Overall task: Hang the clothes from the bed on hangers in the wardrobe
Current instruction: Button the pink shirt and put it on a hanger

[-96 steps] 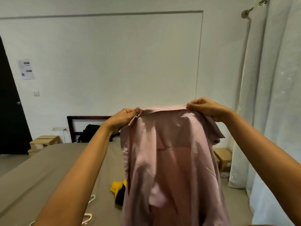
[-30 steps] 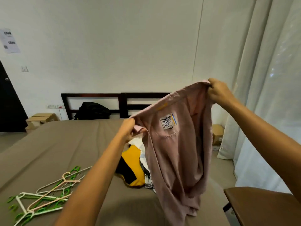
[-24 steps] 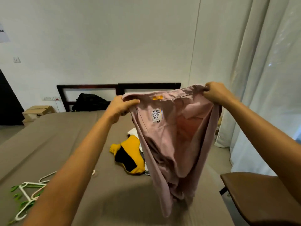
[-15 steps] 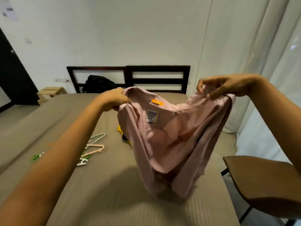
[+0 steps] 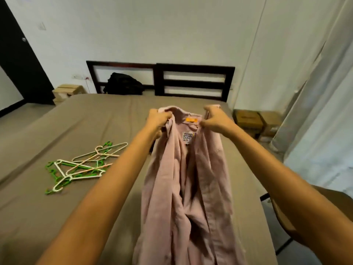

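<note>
I am holding the pink shirt [image 5: 188, 180] up by its collar, with its label side facing me. My left hand [image 5: 159, 118] is pinching the left end of the collar between closed fingers, and my right hand [image 5: 214, 119] is gripping the right end the same way, so both hands are full. The shirt is hanging down over the near right part of the bed [image 5: 80, 119], its body bunching in folds toward me.

What is worrying me: I am needing a free hand to fetch a hanger, and letting go of one collar end is likely to make the shirt swing and crumple. The placket looks open, though I cannot tell from these folds whether any buttons are fastened; a closed one would be blocking the hanger from seating in the shoulders.

The hangers [image 5: 84, 165] are lying in a tangled heap on the left of the bed, well apart from the shirt, hooks crossing one another. Pulling one is probably dragging others along with it.

For room, the bed between the heap and the shirt is lying bare, giving me space to lay the shirt flat. On the right, the bed edge is running close beside the shirt, with a chair [image 5: 324, 217] just beyond, so I am staying left.
</note>
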